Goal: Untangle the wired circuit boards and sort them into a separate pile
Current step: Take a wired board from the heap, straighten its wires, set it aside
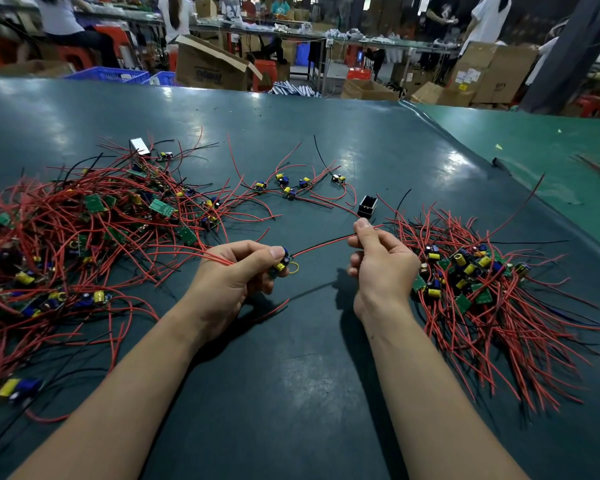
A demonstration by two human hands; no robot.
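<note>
My left hand (237, 275) grips a small circuit board (281, 265) with blue and yellow parts, just above the dark table. Its red and black wires (322, 244) run taut to the right, where my right hand (378, 258) pinches them between thumb and fingers. Other red wires trail from under my left hand toward the left. A big tangled heap of wired boards (80, 237) covers the left of the table. A tidier pile of boards (475, 278), wires fanned outward, lies right of my right hand.
Several loose boards (291, 185) with red wires lie in the middle beyond my hands. A small black box (367, 206) stands just past my right hand. A white card (139, 146) sits at the far left. A green mat (534, 140) covers the table's right side.
</note>
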